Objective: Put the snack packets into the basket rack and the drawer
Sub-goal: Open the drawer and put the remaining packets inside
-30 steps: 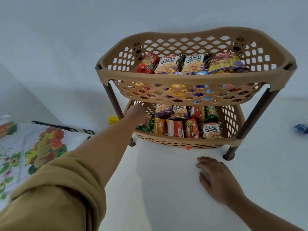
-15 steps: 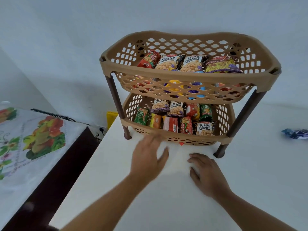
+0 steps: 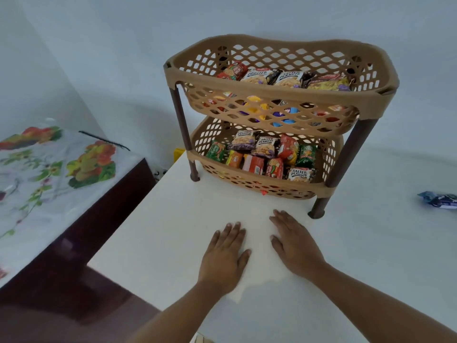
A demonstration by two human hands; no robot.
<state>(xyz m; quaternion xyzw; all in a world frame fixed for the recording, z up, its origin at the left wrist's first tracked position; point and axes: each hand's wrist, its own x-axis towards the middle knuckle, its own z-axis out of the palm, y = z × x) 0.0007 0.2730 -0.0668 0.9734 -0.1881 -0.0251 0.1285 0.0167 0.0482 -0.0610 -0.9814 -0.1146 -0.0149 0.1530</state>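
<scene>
A tan two-tier basket rack [image 3: 279,48] on dark brown legs stands on the white table [image 3: 160,231]. Its upper basket holds several snack packets [image 3: 288,79], among them salted peanuts. The lower basket [image 3: 329,191] is packed with more packets [image 3: 262,157] in red, green and orange. My left hand [image 3: 223,258] lies flat on the table in front of the rack, fingers spread, holding nothing. My right hand [image 3: 295,243] rests flat beside it, also holding nothing. One blue packet [image 3: 439,199] lies alone on the table at the far right. No drawer is in view.
To the left stands a lower dark wooden table [image 3: 81,219] covered by a fruit-print cloth [image 3: 49,169]. A yellow object [image 3: 178,153] peeks out behind the white table's left edge. A pale wall rises behind the rack.
My left hand drew back from the lower basket's left end and came down flat on the table beside my right hand. The view pulled back from the rack.
</scene>
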